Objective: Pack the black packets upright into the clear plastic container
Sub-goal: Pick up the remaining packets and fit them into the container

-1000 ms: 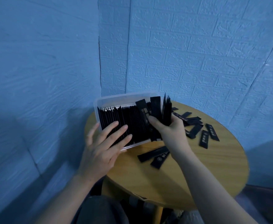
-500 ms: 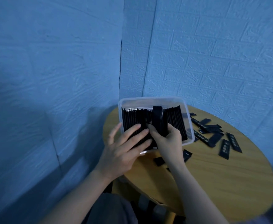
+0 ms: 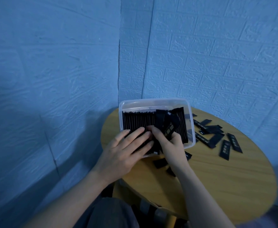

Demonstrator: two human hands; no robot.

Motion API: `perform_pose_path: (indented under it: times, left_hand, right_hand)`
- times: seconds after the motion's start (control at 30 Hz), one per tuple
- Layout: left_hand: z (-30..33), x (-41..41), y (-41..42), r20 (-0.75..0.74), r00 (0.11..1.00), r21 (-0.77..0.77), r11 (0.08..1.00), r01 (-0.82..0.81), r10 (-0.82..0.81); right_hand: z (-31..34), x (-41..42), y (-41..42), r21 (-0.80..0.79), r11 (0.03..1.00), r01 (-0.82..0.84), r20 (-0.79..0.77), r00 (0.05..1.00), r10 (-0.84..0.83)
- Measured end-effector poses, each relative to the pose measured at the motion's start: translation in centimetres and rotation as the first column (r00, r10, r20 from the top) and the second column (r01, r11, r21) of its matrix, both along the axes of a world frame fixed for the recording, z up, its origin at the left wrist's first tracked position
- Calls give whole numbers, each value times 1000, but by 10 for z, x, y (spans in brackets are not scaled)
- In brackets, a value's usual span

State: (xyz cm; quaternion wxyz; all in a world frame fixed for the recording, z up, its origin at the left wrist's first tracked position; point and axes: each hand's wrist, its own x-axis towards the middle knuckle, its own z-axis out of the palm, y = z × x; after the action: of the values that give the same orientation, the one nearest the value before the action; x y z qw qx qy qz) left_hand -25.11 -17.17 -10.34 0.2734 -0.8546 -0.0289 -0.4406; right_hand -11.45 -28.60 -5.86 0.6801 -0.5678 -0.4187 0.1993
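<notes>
A clear plastic container (image 3: 154, 102) sits at the far left edge of a round wooden table (image 3: 225, 178), pushed into the corner of blue brick-textured walls (image 3: 217, 55). Upright black packets (image 3: 138, 120) fill most of it in a tight row. The left hand (image 3: 126, 150) lies with fingers straight and spread flat across the near tops of that row. The right hand (image 3: 169, 142) has its fingers curled round a small bunch of packets (image 3: 167, 124) standing higher and tilted in the middle of the container. To the right, loose packets (image 3: 217, 135) lie scattered flat on the wood (some overlapping). A few more packets (image 3: 160, 162) lie near the front of the container, partly hidden under the right wrist. The near wall of the container is covered by both hands. Printing on the packets is too blurred to read.
</notes>
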Motion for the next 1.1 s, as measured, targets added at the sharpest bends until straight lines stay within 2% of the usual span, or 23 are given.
perform_pose_path:
  times: [0.23, 0.6, 0.87, 1.1]
  left_hand:
    - [2, 1, -1, 7, 1000, -19, 1000, -9, 9]
    - [-1, 1, 2, 54, 995, -59, 995, 84, -81]
    - [0, -1, 1, 46, 996, -72, 994, 84, -81]
    - [-3, 0, 2, 40, 998, -31, 998, 55, -53]
  right_hand:
    - [2, 0, -2, -68, 998, -13, 26, 1000, 15]
    - [6, -1, 6, -82, 987, 138, 43, 990, -135]
    - [4, -1, -4, -114, 988, 100, 113, 990, -87]
    - [6, -1, -6, -111, 991, 74, 65, 996, -67]
